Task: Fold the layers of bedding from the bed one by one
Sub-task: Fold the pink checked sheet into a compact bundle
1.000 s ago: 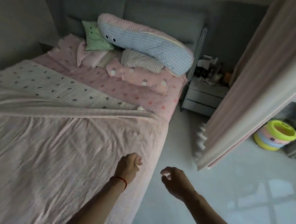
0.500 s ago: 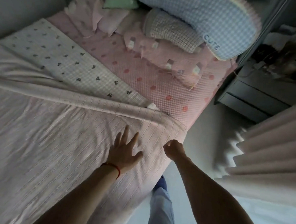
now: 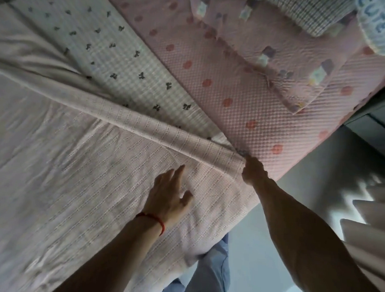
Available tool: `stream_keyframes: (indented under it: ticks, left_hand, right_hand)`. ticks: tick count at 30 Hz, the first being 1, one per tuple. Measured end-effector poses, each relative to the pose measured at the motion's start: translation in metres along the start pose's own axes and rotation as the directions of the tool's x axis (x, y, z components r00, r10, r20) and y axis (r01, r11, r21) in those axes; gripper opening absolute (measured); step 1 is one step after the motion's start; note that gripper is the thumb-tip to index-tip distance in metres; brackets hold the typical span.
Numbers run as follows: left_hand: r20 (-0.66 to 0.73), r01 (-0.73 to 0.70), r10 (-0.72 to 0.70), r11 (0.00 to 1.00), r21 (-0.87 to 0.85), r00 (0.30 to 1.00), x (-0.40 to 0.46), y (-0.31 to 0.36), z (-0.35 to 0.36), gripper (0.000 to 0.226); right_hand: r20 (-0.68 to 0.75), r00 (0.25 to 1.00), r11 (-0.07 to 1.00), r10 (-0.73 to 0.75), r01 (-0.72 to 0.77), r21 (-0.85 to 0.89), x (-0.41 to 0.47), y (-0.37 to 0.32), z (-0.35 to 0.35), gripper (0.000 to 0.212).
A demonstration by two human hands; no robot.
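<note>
The person has leaned in closer over the bed than half a second ago, so the pillows are now mostly cut off at the top. The pink woven blanket [image 3: 79,162] lies spread as the top layer, its upper edge turned back in a long band running across to the bed's near corner. The left hand [image 3: 169,196] lies flat on it as before, a little further up, fingers straight and slightly spread, a red string [image 3: 153,218] round the wrist. The right hand [image 3: 252,171] has moved up from the blanket's side edge to the corner of the folded band; its fingers look curled onto the cloth there, though the grip itself is turned away and dim. Beneath the blanket show a checked sheet with small dark bows [image 3: 115,59] and, beside it, a pink dotted quilted cover [image 3: 246,86].
</note>
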State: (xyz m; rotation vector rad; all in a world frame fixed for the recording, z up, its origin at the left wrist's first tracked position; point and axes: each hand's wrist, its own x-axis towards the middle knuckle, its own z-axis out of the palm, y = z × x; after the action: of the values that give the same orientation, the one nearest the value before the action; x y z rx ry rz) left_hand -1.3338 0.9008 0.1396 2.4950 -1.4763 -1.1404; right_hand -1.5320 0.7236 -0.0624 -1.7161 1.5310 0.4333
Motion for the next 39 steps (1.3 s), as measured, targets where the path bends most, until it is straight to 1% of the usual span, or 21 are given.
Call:
stream_keyframes:
  ticks: [2,4,6,7,9,11,13,16,17,19,21,23,27,29,30,32,33,35,36,37,39]
  left_hand:
    - [0.004,-0.001,0.001,1.000,-0.017,1.000,0.002,0.003,-0.001,0.072]
    - [0.020,0.005,-0.005,1.000,-0.030,1.000,0.004,0.002,0.000,0.071]
    - [0.036,0.032,-0.030,0.998,-0.049,0.999,0.004,0.002,0.002,0.069]
    - [0.041,0.045,-0.042,0.997,-0.059,0.998,0.003,0.003,0.003,0.069]
    - [0.060,0.063,-0.059,0.995,-0.074,0.996,0.001,0.005,0.005,0.069]
    - [0.059,0.035,-0.031,0.997,-0.071,0.998,0.002,0.005,0.011,0.067]
    - [0.028,0.000,0.002,0.999,-0.054,1.000,0.004,0.002,0.018,0.065]
    - [0.038,-0.009,0.011,0.998,-0.055,0.999,0.006,-0.002,0.028,0.062]
    - [0.042,-0.011,0.014,0.998,-0.060,0.999,0.003,-0.003,0.031,0.062]
    - [0.032,-0.009,0.012,0.996,-0.086,0.999,-0.001,-0.004,0.032,0.061]
    - [0.029,0.003,0.000,0.994,-0.111,1.000,-0.005,-0.007,0.031,0.061]
    - [0.017,-0.007,0.009,0.994,-0.109,1.000,-0.009,-0.011,0.032,0.060]
    - [0.068,-0.034,0.045,0.987,-0.155,0.997,-0.017,-0.014,0.036,0.059]
    - [0.122,-0.040,0.067,0.977,-0.210,0.990,-0.023,-0.014,0.039,0.066]
    - [0.159,-0.025,0.067,0.968,-0.248,0.985,-0.029,-0.016,0.040,0.070]
    - [0.257,0.067,0.029,0.932,-0.355,0.966,-0.032,-0.022,0.049,0.075]
    - [0.281,0.108,0.015,0.903,-0.415,0.959,-0.032,-0.030,0.054,0.075]
    - [0.287,0.163,-0.021,0.860,-0.484,0.958,-0.036,-0.054,0.063,0.066]
    - [0.268,0.153,-0.022,0.865,-0.478,0.963,-0.040,-0.067,0.065,0.056]
    - [0.226,0.104,-0.010,0.908,-0.407,0.974,-0.049,-0.083,0.067,0.049]
    - [0.124,-0.041,0.067,0.980,-0.197,0.990,-0.070,-0.114,0.069,0.045]
  right_hand:
    - [-0.062,0.998,0.996,0.027,-0.032,-0.082,0.001,0.002,0.000,0.060]
    - [-0.134,0.991,0.996,-0.009,-0.003,-0.084,0.002,0.005,0.005,0.044]
    - [-0.207,0.978,0.999,-0.035,0.041,0.024,-0.003,0.013,0.016,0.023]
    - [-0.229,0.973,0.995,-0.026,0.047,0.088,-0.010,0.017,0.020,0.019]
    - [-0.301,0.953,0.989,-0.022,0.064,0.131,-0.017,0.021,0.022,0.020]
    - [-0.338,0.938,0.993,-0.076,0.100,0.056,-0.011,0.023,0.015,0.034]
    - [-0.239,0.966,0.994,-0.096,0.108,0.035,0.003,0.020,0.005,0.045]
    - [-0.118,0.993,0.999,-0.029,0.025,-0.036,0.019,0.020,0.000,0.037]
    - [-0.119,0.993,0.999,-0.018,0.012,-0.052,0.019,0.021,0.003,0.037]
    - [-0.211,0.977,0.997,-0.035,0.021,-0.070,0.008,0.018,0.007,0.036]
    - [-0.340,0.937,0.993,-0.083,0.049,-0.107,-0.008,0.018,0.011,0.027]
    - [-0.411,0.898,0.985,-0.158,0.113,-0.133,-0.033,0.021,0.019,0.019]
    - [-0.395,0.866,0.952,-0.307,0.285,-0.114,-0.093,0.022,0.042,0.011]
    - [-0.314,0.905,0.957,-0.287,0.281,-0.065,-0.126,0.012,0.054,0.018]
    - [-0.301,0.898,0.947,-0.321,0.306,-0.097,-0.148,0.008,0.062,0.023]
    - [-0.323,0.851,0.910,-0.414,0.393,-0.131,-0.185,0.002,0.078,0.026]
    - [-0.373,0.786,0.870,-0.493,0.450,-0.203,-0.204,0.001,0.091,0.025]
    - [-0.415,0.695,0.805,-0.588,0.551,-0.218,-0.241,-0.001,0.122,0.020]
    - [-0.414,0.695,0.804,-0.588,0.559,-0.204,-0.256,-0.005,0.133,0.017]
    - [-0.416,0.689,0.800,-0.593,0.564,-0.205,-0.270,-0.005,0.151,0.016]
    - [-0.442,0.730,0.849,-0.521,0.495,-0.183,-0.294,-0.008,0.181,0.023]
